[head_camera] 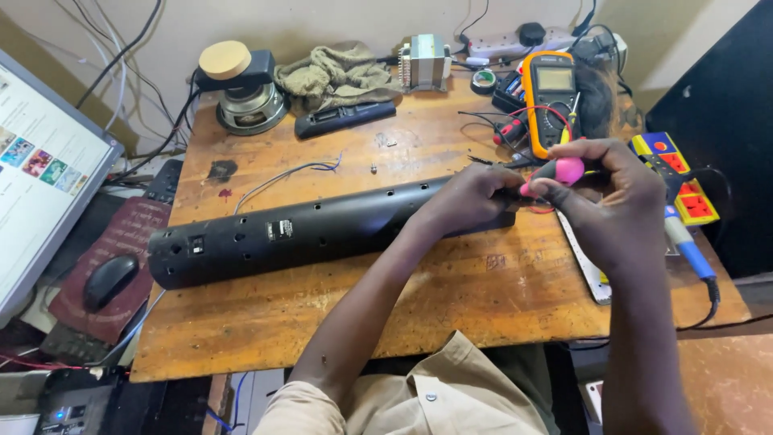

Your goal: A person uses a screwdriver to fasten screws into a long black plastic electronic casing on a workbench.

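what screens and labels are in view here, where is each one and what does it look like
Monitor: far left edge, tilted, grey frame, bright white page with small coloured thumbnails.
Multimeter: back right of the table, upright, orange casing, blank grey screen.
White label: small rectangle on the long black tube lying across the table.
Smaller white label: near the tube's left end.
Left hand rests on the tube; right hand holds a pink-handled tool.
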